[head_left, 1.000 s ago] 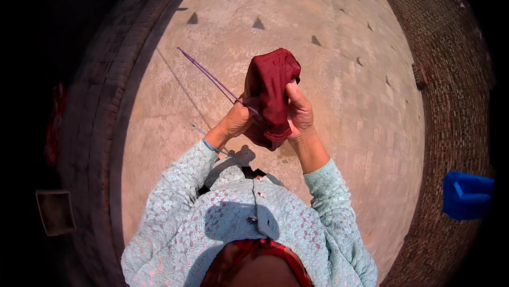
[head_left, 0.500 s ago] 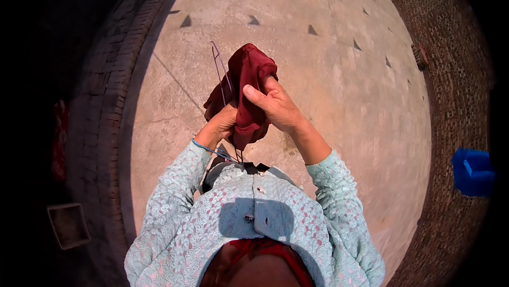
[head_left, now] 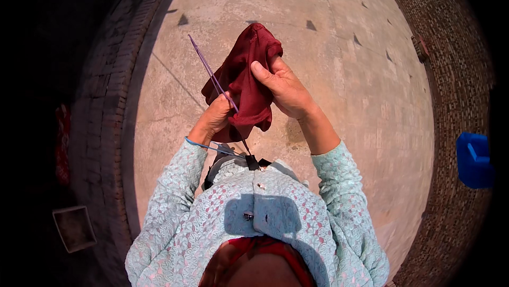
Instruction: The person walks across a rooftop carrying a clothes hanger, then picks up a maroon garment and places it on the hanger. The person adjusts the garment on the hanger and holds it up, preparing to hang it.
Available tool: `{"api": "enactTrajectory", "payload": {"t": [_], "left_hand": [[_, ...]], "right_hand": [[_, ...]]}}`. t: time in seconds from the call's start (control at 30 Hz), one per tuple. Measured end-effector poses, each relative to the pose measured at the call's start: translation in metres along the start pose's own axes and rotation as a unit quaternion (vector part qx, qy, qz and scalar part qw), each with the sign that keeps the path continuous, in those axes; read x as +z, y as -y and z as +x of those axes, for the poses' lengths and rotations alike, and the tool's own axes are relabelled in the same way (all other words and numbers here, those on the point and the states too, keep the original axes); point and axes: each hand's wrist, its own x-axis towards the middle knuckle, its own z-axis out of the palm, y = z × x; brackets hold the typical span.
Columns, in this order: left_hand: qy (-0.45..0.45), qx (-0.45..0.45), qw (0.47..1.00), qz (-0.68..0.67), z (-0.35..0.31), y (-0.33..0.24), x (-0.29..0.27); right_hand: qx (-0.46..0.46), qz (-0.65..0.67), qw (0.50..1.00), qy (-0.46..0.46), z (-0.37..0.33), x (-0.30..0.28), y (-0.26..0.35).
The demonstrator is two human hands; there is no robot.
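Observation:
A dark red cloth garment [head_left: 249, 75] is held up in front of my body, bunched and draped between my hands. My right hand [head_left: 286, 88] is closed on its upper right edge, thumb on the near face and fingers behind the fabric. My left hand [head_left: 216, 114] grips a thin purple wire hanger [head_left: 205, 64] at the garment's lower left. Seen nearly edge-on, the hanger slants up and left, its lower end against the cloth. Around my left wrist lies a blue wire loop [head_left: 204, 145], stretching toward my waist. Part of my left fingers is hidden by the fabric.
Sunlit concrete floor [head_left: 371, 128] spreads around me. A low brick edge [head_left: 119, 128] runs along the left, with a pale-rimmed bin [head_left: 74, 228] and a red item [head_left: 62, 144] in shadow beyond. A blue plastic container [head_left: 473, 159] stands on brick paving at the right.
The garment has moved up and away from my body and spread wider. My left hand has shifted slightly left, and the purple hanger leans further left. My right hand has risen a little.

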Motion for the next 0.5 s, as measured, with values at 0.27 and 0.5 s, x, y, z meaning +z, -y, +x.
{"api": "enactTrajectory", "payload": {"t": [0.27,0.5], "left_hand": [[-0.001,0.059,0.998,0.033,-0.005,-0.034,-0.01],[-0.027,0.111,0.993,0.044,-0.021,-0.057,-0.006]], "right_hand": [[-0.016,-0.043,0.996,-0.079,-0.012,-0.041,0.005],[-0.028,0.005,0.99,-0.14,-0.028,-0.065,0.016]]}}
